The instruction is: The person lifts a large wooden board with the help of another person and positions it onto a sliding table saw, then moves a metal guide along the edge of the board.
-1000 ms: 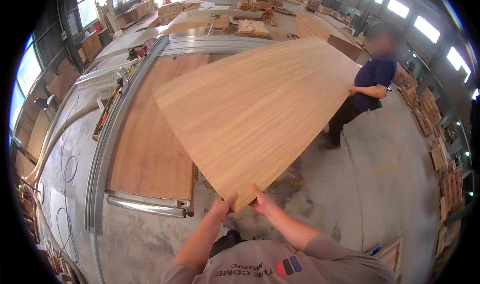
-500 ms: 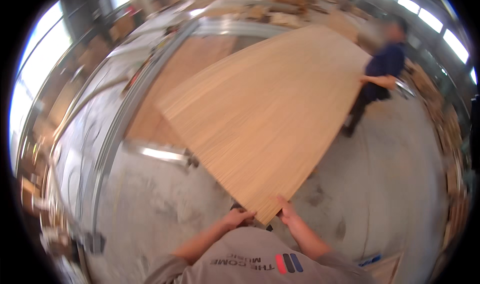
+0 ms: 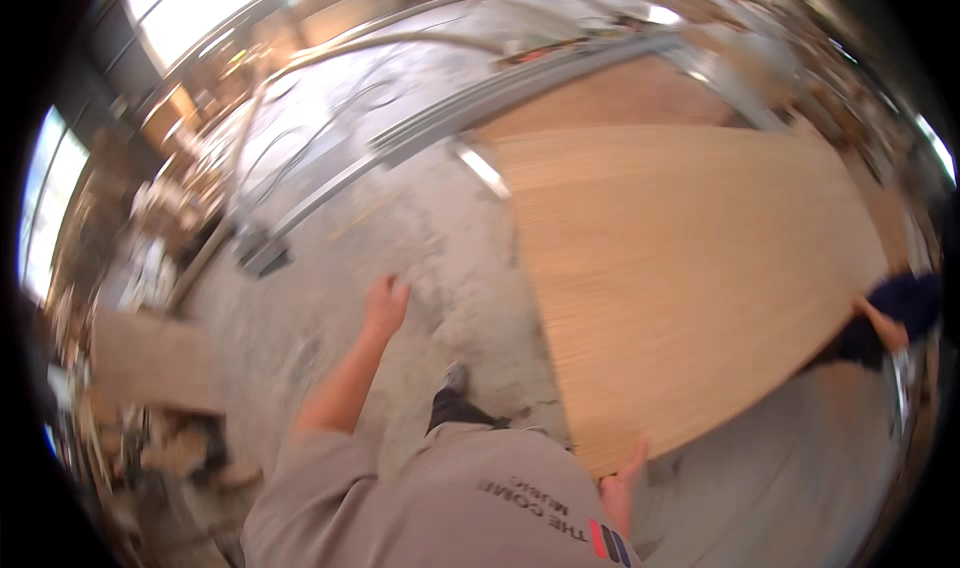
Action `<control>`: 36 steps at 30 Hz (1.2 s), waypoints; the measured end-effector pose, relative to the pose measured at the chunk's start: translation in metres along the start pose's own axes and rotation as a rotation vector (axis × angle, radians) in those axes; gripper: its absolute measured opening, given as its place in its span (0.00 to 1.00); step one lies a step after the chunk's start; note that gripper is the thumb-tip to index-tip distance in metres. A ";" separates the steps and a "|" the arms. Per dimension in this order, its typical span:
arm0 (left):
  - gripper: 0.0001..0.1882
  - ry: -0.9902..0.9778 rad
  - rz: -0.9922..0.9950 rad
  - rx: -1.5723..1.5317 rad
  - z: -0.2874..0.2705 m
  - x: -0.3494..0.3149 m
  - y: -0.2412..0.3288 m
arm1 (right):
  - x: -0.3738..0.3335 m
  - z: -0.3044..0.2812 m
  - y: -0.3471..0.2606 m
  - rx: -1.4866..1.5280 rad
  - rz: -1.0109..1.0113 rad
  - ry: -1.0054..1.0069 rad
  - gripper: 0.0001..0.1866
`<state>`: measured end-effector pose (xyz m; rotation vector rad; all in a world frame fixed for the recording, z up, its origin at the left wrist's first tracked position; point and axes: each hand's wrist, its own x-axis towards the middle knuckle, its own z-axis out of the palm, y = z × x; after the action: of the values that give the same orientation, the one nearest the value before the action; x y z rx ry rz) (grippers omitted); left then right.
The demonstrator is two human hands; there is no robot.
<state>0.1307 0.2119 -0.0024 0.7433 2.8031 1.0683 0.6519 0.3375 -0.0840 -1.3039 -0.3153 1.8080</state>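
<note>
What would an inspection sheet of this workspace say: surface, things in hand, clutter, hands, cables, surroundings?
Surface: grey, stained floor.
Things in hand: large pale wooden sheet; beyond it, a reddish-brown panel by a metal rail.
Clutter: items along the left, mostly too blurred to name; one brown board.
Hands: right hand holds the sheet's near corner; left hand is empty, apart from it.
Cables: thin looped cable; thick hose.
Surroundings: co-worker's hand at the sheet's right edge; bright window, upper left.

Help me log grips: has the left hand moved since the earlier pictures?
Yes. It has swung leftward: the left hand is now off the board and nearer the grey rail than before.
</note>
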 end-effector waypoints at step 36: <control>0.32 -0.195 -0.279 -0.016 -0.130 0.088 -0.231 | -0.072 0.003 0.000 -0.447 0.045 0.020 0.40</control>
<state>-0.0714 0.0226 -0.0405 0.4119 2.6292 0.9153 0.6554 0.2833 -0.0362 -1.6419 -0.7156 1.8229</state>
